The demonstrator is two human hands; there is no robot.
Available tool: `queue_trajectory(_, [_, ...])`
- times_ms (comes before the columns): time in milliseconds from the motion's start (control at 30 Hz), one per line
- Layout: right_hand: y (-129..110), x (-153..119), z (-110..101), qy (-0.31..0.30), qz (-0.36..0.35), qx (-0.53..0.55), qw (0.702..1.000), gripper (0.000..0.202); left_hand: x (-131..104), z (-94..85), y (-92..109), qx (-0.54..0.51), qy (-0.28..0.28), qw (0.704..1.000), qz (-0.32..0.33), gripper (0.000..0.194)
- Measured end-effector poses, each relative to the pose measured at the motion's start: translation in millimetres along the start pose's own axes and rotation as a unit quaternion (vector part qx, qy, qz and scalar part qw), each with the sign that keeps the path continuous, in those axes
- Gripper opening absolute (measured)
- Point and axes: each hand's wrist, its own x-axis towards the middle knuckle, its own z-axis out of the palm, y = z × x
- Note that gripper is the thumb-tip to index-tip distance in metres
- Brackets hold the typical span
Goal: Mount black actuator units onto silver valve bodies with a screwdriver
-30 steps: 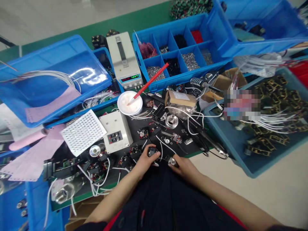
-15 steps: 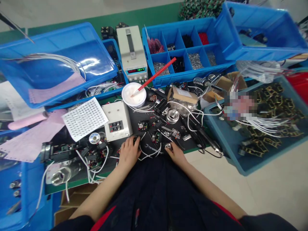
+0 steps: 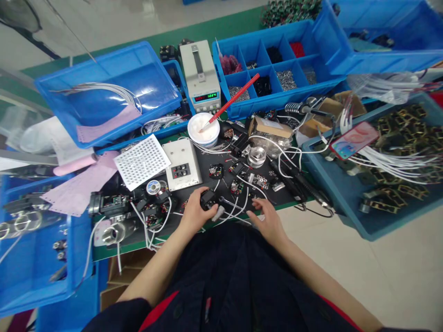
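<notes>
My left hand is closed around a small black housing at the front edge of the bench. Beside its thumb is a short grey cylindrical piece; I cannot tell whether it is joined to the housing. My right hand hovers at the bench edge with thumb and fingers apart, and a small pale patch shows between them. Between the hands lie a small open-end wrench and white cables. Small circuit assemblies rest just beyond, near loose metal rings.
A white tub with a red brush, a grey control box and a power supply stand behind. A divided blue bin holds small parts. A soldering iron stand and a phone over a grey-blue tray are right.
My left hand has lifted and now grips the black housing upright. My right hand has let go of the small round metal piece and opened. The view has shifted, moving the bench rightward.
</notes>
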Motion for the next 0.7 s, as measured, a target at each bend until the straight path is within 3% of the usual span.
queue_trajectory(67, [-33, 0, -1, -0.069, -0.049, 0.033, 0.996, 0.042, -9, -2.8, 11, -0.162, -0.008, 0.986, -0.032, 0.049])
queue_trajectory(133, [-60, -2, -1, -0.142, -0.086, 0.051, 0.985, 0.045, -20, -3.2, 18, -0.312, -0.031, 0.947, -0.066, 0.050])
queue_trajectory(267, [-88, -14, -2, -0.208, -0.111, 0.060, 0.970, 0.043, -48, -3.9, 22, -0.441, -0.101, 0.880, -0.149, 0.045])
queue_trajectory(367, [-92, -25, -5, -0.231, -0.135, 0.022, 0.963, 0.036, -68, -5.0, 19, -0.477, -0.163, 0.842, -0.191, 0.045])
queue_trajectory(467, [-88, -28, -5, -0.254, -0.153, -0.023, 0.955, 0.023, -76, -4.7, 14, -0.451, -0.227, 0.849, -0.157, 0.053])
queue_trajectory(567, [-76, -29, -3, -0.228, -0.138, 0.047, 0.963, 0.015, -75, -3.0, 11, -0.432, -0.268, 0.855, -0.099, 0.060])
queue_trajectory(700, [-65, -32, -3, -0.208, -0.148, 0.136, 0.957, 0.025, -72, -2.8, 16, -0.484, -0.277, 0.824, -0.099, 0.056])
